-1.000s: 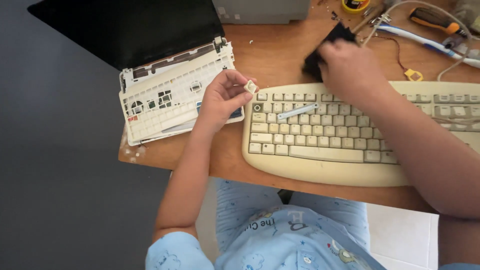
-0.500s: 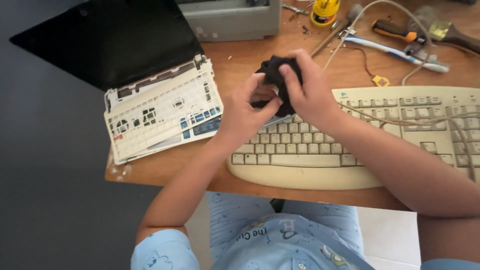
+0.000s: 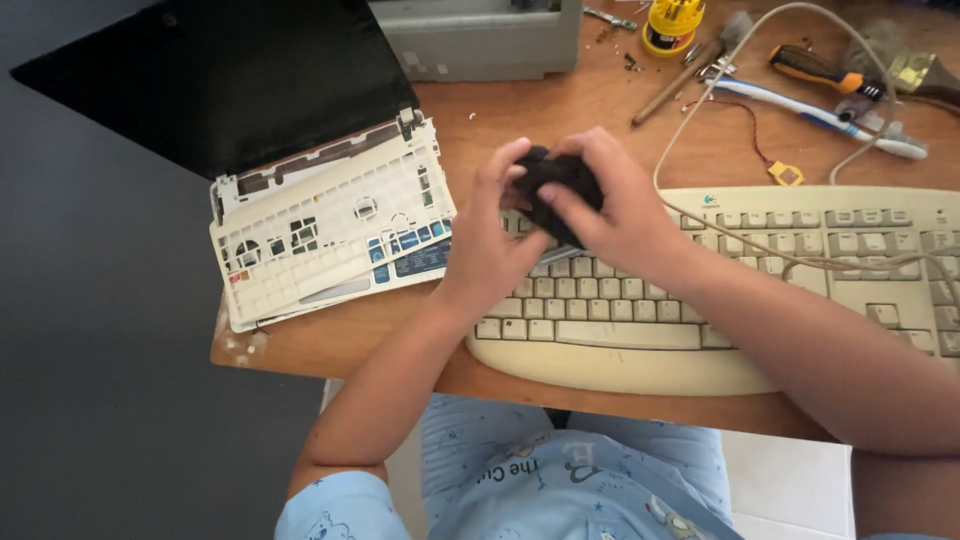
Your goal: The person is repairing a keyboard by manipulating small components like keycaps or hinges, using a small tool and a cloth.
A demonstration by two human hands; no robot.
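While both hands meet at mid-frame over the beige keyboard [image 3: 720, 300], the left hand [image 3: 490, 250] and right hand [image 3: 620, 215] are clamped together on a small black object [image 3: 555, 180], perhaps a cloth. A stripped white laptop [image 3: 330, 225] lies left on the wooden table [image 3: 480, 120].

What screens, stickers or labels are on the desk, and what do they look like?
Laptop screen: far left, lid open, flat, black, switched off.
Blue stickers: laptop's white base, front right, small rectangles.
Keyboard badge: beige keyboard, top edge by the right hand, tiny, dark.
Yellow tag: beyond the keyboard, on a red wire.
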